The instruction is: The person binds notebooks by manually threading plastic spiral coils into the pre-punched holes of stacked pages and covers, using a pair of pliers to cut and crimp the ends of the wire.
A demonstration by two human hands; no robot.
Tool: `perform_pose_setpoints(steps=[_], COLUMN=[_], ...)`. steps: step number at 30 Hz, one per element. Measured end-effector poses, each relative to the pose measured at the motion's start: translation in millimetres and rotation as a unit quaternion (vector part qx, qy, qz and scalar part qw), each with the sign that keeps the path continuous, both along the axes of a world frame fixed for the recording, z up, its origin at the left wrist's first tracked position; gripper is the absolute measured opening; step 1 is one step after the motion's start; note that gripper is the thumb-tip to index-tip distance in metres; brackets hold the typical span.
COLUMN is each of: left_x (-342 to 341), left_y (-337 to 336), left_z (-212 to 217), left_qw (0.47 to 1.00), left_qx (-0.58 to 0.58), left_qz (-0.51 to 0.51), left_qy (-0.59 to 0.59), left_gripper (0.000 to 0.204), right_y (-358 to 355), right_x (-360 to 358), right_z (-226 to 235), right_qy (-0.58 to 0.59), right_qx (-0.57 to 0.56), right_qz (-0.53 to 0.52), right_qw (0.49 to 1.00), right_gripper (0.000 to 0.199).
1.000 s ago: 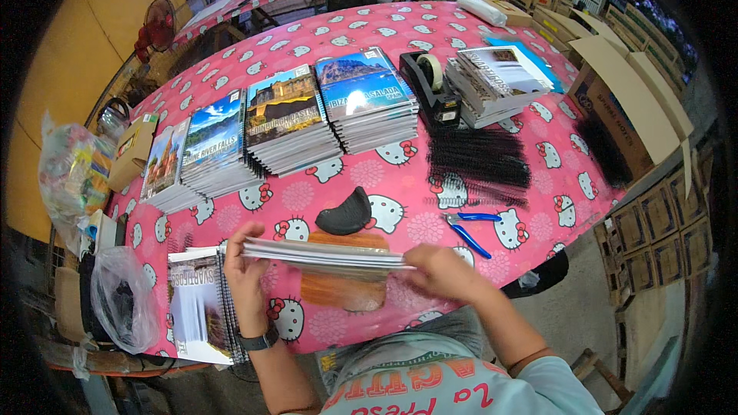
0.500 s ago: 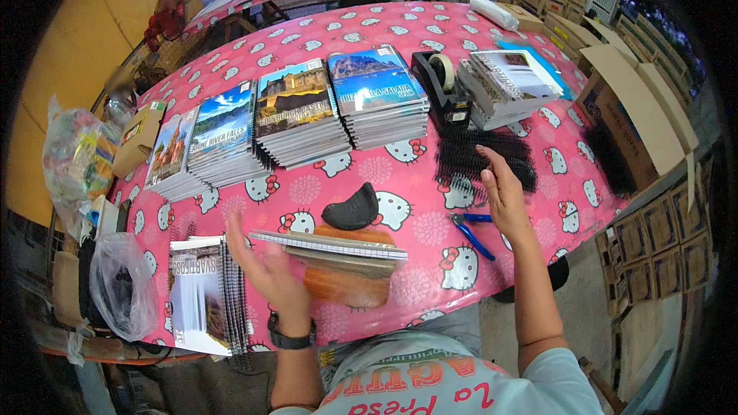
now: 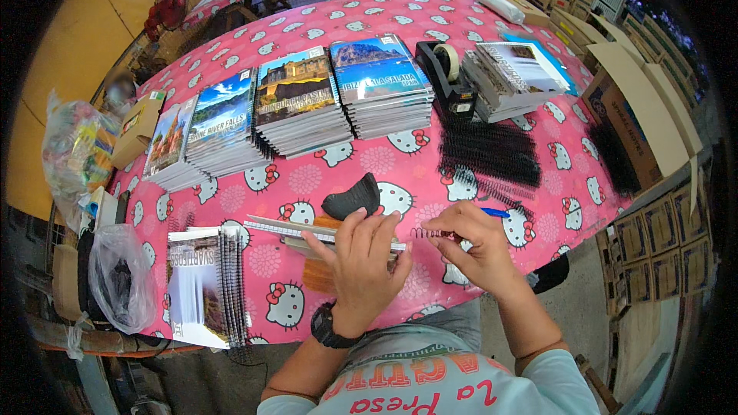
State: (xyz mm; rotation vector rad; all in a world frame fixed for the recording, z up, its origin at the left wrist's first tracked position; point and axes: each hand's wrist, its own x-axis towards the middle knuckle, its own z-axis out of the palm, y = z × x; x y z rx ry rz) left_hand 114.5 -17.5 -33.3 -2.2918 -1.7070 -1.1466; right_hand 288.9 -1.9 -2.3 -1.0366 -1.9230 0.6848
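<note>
Vs half a second ago: right hand point(image 3: 473, 242) has come back from the black coil pile at 2 o'clock and now sits at the right end of the unbound notebook point(image 3: 307, 232), fingers pinched on one black spiral coil point(image 3: 430, 232) lying just off that end. Left hand point(image 3: 361, 261) has shifted on top of the notebook, palm down, fingers spread, pressing it flat; not curled around it. The notebook lies at bench point(image 3: 307, 180) centre-front, on an orange block point(image 3: 319, 275). Black curved tool point(image 3: 352, 198) hasn't moved, just beyond at 12 o'clock.

Counts:
- 4 stacks of photo-cover notebooks in a row at 11–12 o'clock point(image 3: 304, 100)
- 1 further stack of pale-cover notebooks point(image 3: 511, 77) at 1 o'clock
- 1 black tape dispenser point(image 3: 446, 69) between the row and that stack
- 2 piles of loose black coils: one near point(image 3: 488, 152), one at the bench's right edge point(image 3: 611, 157)
- 1 blue tool point(image 3: 492, 213), mostly hidden behind the right hand
- 1 pile of finished spiral-bound notebooks point(image 3: 206, 284) at 9 o'clock
- 1 clear plastic bag point(image 3: 121, 277) off the left edge
- Wrist: 1 black watch point(image 3: 329, 327), left arm.
</note>
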Motion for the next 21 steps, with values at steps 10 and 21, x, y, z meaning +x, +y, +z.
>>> perform_pose_setpoints(steps=[10, 21], left_x=[-2.6, -5.6], left_y=[0.5, -2.3], left_z=[-5.2, -2.1], left_qw=[1.000, 1.000], left_qx=[0.001, -0.003], left_qz=[-0.011, -0.019], left_qy=[-0.009, 0.000], left_gripper=[0.045, 0.046], right_y=[2.9, 4.9], right_x=[-3.1, -2.6], right_z=[-6.9, -2.4], right_qy=[0.044, -0.015], right_qx=[-0.031, -0.004], right_qz=[0.061, 0.072], right_qw=[0.997, 0.997], right_gripper=[0.029, 0.028])
